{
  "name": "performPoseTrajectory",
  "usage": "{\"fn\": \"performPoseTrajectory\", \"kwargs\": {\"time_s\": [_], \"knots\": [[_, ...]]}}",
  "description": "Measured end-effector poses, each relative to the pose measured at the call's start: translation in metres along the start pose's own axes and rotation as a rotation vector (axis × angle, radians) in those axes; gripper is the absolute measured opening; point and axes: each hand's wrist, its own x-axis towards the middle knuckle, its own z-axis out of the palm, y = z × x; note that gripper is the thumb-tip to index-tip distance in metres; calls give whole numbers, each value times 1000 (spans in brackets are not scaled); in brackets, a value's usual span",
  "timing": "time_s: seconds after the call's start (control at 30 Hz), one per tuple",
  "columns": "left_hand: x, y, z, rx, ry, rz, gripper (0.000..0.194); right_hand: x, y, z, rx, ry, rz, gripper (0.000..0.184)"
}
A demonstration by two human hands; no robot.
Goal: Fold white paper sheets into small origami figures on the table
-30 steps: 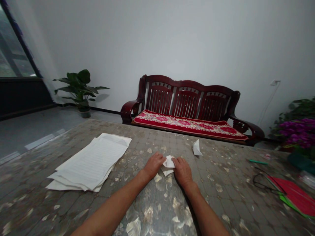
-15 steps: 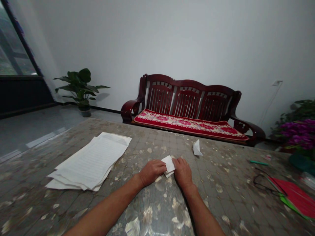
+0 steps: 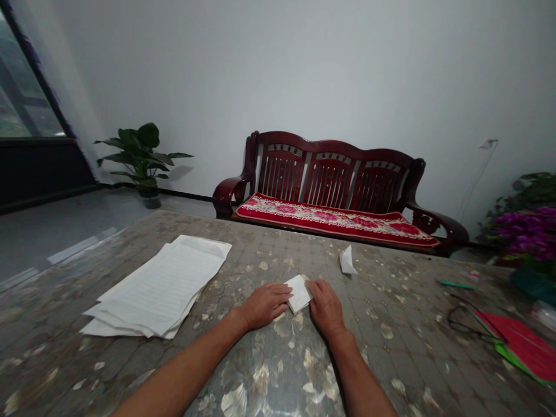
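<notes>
A small folded piece of white paper (image 3: 299,294) lies on the table between my two hands. My left hand (image 3: 264,305) rests at its left edge, fingers stretched out fairly flat, with the fingertips touching the paper. On the other side, the bent fingers of my right hand (image 3: 325,306) hold the paper's right edge; the thumb is mostly hidden. Farther back and to the right stands a small white folded paper shape (image 3: 347,260) with a pointed top.
A stack of lined paper sheets (image 3: 160,284) lies on the left of the patterned table (image 3: 260,370). To the right are a green pen (image 3: 457,285), dark-framed glasses (image 3: 467,324) and red and green sheets (image 3: 521,344). Behind the table stands a wooden bench (image 3: 330,174).
The folded paper now lies flatter, with more of its face showing. My left fingers have straightened and drawn slightly left; my right hand has shifted slightly right.
</notes>
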Motion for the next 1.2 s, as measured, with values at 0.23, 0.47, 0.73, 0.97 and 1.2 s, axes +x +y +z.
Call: {"fn": "performPoseTrajectory", "kwargs": {"time_s": [0.23, 0.47, 0.73, 0.97, 1.2], "knots": [[11, 6, 0, -13, 58, -263, 35, -5, 5, -1, 31, 16, 10, 36], [27, 32, 6, 126, 138, -454, 15, -7, 15, 0, 76, 106, 72, 15], [24, 30, 9, 123, 127, -460, 21, -9, 24, 1, 150, 118, 145, 25], [23, 29, 10, 113, 120, -399, 41, -8, 22, -4, 210, 84, -12, 41], [26, 22, 8, 16, 129, -424, 29, -8, 17, -7, 110, -11, 42, 41]]}}
